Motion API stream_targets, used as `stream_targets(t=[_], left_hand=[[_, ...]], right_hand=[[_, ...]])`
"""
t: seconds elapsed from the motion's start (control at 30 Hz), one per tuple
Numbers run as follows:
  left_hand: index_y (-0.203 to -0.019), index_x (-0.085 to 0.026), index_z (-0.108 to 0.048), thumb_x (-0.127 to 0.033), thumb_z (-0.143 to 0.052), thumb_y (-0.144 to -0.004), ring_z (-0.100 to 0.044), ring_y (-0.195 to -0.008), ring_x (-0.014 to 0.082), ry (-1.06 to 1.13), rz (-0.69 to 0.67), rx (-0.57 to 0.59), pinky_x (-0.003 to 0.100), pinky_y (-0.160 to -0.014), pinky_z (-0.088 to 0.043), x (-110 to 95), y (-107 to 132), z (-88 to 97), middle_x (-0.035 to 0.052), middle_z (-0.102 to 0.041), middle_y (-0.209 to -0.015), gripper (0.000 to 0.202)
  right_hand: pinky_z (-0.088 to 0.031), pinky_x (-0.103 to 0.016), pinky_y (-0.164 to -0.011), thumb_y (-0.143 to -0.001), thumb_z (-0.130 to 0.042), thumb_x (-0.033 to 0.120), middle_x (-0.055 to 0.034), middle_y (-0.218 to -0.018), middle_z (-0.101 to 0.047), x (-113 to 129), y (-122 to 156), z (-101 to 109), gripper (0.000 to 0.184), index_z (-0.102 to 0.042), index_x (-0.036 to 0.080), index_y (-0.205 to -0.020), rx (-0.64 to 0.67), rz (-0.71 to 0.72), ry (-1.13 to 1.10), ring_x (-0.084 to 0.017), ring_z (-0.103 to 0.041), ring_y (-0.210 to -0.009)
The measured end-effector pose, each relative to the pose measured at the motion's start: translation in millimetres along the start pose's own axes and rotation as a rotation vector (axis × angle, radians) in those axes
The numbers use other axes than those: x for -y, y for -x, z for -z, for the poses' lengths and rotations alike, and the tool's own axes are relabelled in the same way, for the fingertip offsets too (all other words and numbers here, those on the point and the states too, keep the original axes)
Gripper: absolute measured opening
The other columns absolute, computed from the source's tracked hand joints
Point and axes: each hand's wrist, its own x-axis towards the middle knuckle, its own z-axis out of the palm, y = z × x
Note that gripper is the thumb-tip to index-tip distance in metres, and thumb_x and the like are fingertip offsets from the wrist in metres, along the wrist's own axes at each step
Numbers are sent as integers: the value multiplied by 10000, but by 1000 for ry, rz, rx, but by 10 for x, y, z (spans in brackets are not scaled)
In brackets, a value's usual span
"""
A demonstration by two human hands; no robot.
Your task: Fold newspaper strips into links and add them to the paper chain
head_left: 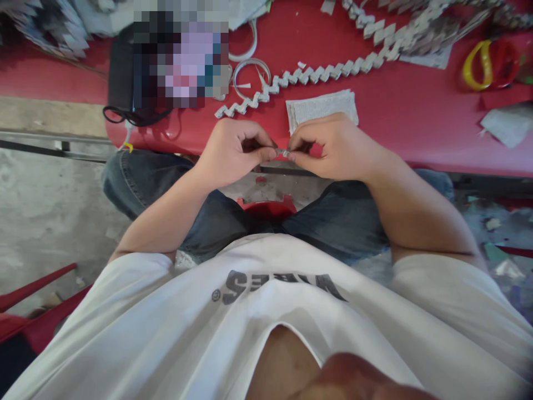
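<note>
Wearing a white shirt, dark print across the chest; blue jeans past that, knees apart. Red seat shows between the thighs, grey floor off to the left.

Left hand: thumb and fingertips pinched on one end of a small grey paper piece. Right hand: same pinch, other end. Piece sits in the short gap between the hands, at the near edge of the red table. Fingertips cover part of it; can't make out its folds.

Just past right hand: printed paper stack, flat, partly hidden by that hand. Beyond: zigzag paper chain, running from just past left hand up and right across the table. Two pale rings near its left end. Left of those, black case; area to its right is pixelated, can't tell. Right side: pale scrap near table edge; beyond it, yellow loop beside a red one. Far left: folded paper pile.
</note>
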Motion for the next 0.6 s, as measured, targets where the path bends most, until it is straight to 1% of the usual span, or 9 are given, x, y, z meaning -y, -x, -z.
stream_targets(t=[0.07,0.1,0.23,0.37,0.6], left_hand=[[-875,-192,-857,-290,-976,-869,-741,-756,164,-19,-11,-9,350,-739,-614,11,5,-8,50,-831,-864,153],[-877,-196,-860,-298,-974,-871,-743,-750,163,-23,-15,-14,345,-725,-608,19,7,-13,50,-830,-860,153],[-903,-206,-858,-372,-973,-874,-766,-760,171,-42,-66,-24,330,-698,-611,65,13,-26,51,-829,-860,205],[-917,-215,-846,-423,-942,-901,-783,-800,187,-124,-163,-36,345,-722,-640,103,13,-29,56,-838,-891,230],[-925,-224,-806,-454,-852,-980,-747,-770,164,-238,-272,-60,345,-753,-647,132,3,-50,48,-803,-873,241]], right_hand=[[-538,-401,-781,-879,-979,382,-13,-817,-787,-19,-7,-1,218,-781,310,-824,2,-15,-43,-237,-663,-769],[-549,-404,-791,-884,-978,405,-17,-829,-792,-29,-8,-2,228,-778,310,-828,3,-9,-40,-240,-669,-778],[-573,-413,-845,-987,-882,457,-42,-919,-819,-51,7,-1,209,-784,286,-917,21,82,77,-254,-715,-852],[-569,-401,-858,-1078,-767,399,-61,-991,-834,-41,34,10,164,-786,249,-1012,34,176,216,-252,-747,-908],[-546,-379,-815,-1078,-738,344,-52,-983,-824,-54,45,6,127,-779,247,-1007,20,218,278,-239,-740,-893]])
